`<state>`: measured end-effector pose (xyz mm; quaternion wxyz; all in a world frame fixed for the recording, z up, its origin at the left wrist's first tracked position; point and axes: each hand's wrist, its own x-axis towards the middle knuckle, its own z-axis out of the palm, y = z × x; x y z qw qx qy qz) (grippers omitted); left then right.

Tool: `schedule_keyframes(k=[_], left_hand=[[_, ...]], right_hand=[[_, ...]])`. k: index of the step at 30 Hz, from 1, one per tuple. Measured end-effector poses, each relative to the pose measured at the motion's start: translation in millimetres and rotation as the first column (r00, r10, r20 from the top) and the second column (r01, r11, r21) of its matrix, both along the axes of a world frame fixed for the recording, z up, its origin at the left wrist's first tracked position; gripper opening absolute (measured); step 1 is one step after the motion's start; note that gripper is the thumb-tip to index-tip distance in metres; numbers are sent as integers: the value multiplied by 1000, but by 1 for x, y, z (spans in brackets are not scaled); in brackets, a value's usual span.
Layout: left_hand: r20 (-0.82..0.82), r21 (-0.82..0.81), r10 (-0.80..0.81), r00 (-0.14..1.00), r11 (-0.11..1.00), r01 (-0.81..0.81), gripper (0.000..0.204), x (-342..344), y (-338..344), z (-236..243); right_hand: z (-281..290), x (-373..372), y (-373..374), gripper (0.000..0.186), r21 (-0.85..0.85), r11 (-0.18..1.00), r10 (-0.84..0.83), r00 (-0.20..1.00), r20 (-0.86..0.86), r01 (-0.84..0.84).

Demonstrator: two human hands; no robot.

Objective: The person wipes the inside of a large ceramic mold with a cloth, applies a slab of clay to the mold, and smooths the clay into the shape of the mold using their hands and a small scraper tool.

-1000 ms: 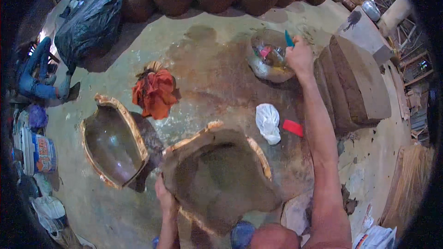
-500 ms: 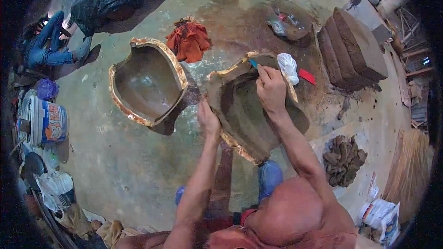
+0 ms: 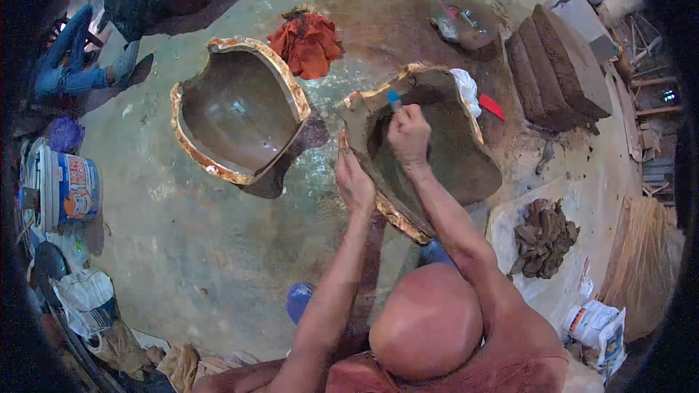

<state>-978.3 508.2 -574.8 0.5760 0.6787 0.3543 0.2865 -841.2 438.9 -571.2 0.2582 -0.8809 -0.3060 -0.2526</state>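
Observation:
A mould half with a pale, chipped rim and wet brown clay lining its hollow lies before me. My right hand is closed round a small blue scraper, held over the inner side of the far left rim. Whether its edge touches the clay I cannot tell. My left hand lies along the mould's left outer side, fingers stretched out and pressed against it. To the left sits a second mould half, its hollow lined with smooth clay.
An orange-red cloth lies beyond the moulds. A white bundle and a red flat piece are by the right rim. Clay slabs, a clay heap and a basin are rightward; a bucket stands left.
The view has shifted a little. Relative to the mould, my right hand has moved the scraper leftward and nearer from the far rim. My left hand stays at the mould's left side.

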Motion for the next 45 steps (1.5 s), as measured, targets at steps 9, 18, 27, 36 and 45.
schedule_keyframes(k=[9, 18, 27, 36, 45], left_hand=[[253, -423, 132, 958, 906, -13, 49, -1, 25, -7], [251, -514, 24, 968, 851, 112, 47, 11, 29, 26], [95, -345, 18, 995, 938, 16, 43, 15, 21, 35], [230, -439, 44, 972, 896, 63, 44, 19, 39, 27], [208, -358, 15, 978, 932, 62, 44, 23, 29, 29]], right_hand=[[56, -27, 9, 22, 380, 925, 254, 772, -583, -18], [4, -25, 2, 33, 533, 818, 446, 825, -347, -218], [6, -52, -69, 29, 412, 783, 622, 555, -553, -466], [75, -71, -181, 34, 95, 721, 515, 440, -735, -686], [5, 22, -17, 33, 151, 936, 326, 945, -34, -317]])
